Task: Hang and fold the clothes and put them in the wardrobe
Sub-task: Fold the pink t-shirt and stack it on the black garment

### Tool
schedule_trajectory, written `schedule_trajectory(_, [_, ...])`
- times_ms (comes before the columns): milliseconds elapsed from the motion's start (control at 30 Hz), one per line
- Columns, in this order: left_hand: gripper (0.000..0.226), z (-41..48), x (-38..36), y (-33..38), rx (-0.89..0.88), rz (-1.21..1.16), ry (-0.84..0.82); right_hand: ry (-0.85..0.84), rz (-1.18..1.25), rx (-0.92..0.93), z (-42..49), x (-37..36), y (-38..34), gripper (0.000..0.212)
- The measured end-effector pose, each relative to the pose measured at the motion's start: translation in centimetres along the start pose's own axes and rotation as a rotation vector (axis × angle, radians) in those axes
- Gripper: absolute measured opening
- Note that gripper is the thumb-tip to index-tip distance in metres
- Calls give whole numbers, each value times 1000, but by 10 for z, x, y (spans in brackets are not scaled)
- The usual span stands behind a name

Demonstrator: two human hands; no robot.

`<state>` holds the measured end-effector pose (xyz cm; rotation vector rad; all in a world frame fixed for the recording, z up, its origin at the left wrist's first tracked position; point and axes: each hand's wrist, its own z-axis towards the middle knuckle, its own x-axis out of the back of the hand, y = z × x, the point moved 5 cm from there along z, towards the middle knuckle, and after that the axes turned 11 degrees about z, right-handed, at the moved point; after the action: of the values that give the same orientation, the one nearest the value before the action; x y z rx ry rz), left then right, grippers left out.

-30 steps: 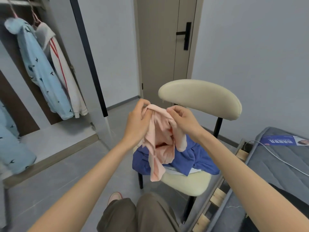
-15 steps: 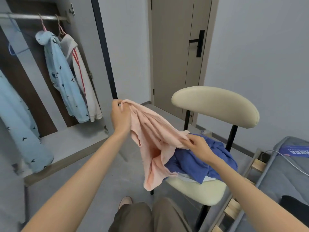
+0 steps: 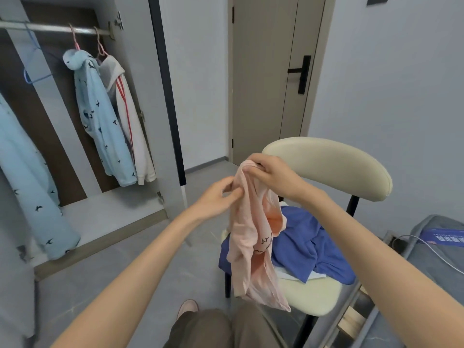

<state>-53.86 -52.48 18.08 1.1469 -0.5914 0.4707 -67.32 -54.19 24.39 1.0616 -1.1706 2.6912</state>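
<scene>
Head view: right hand point(image 3: 272, 173) grips the bunched top of the pink shirt point(image 3: 251, 237), fingers curled tight round it; left hand point(image 3: 217, 198), at its 8 o'clock, pinches the cloth's edge. The shirt dangles over the chair point(image 3: 326, 162) and blue clothes point(image 3: 313, 243). Risk: the twisted fabric hides the neckline, or the hem snags the blue pile; the wardrobe rail point(image 3: 50, 28) is at 10 o'clock

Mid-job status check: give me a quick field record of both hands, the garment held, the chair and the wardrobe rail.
right hand: grips the top of the pink garment
left hand: pinches its edge lower down
pink garment: hangs bunched, on no hanger
chair: blue garment heaped on its seat
wardrobe rail: bird-print top and red-striped white top hung; blue hanger bare
</scene>
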Motion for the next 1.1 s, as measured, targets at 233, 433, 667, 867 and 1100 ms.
schedule_trajectory(233, [23,-9,39,22,-66,-72,363,-39,95,-173,-14,-1,34,17])
schedule_trajectory(433, [17,-17,67,34,-95,-95,516,-118,-67,-310,-35,-41,72,35])
schedule_trajectory(667, [15,-36,98,-17,88,-174,732,-137,-177,-509,-59,-67,118,38])
schedule_trajectory(867, [13,-52,105,-63,298,-130,832,70,-72,-612,-65,-64,129,18])
schedule_trajectory(1100, [18,-64,93,-103,567,36,766,338,250,-424,-11,-22,69,16])
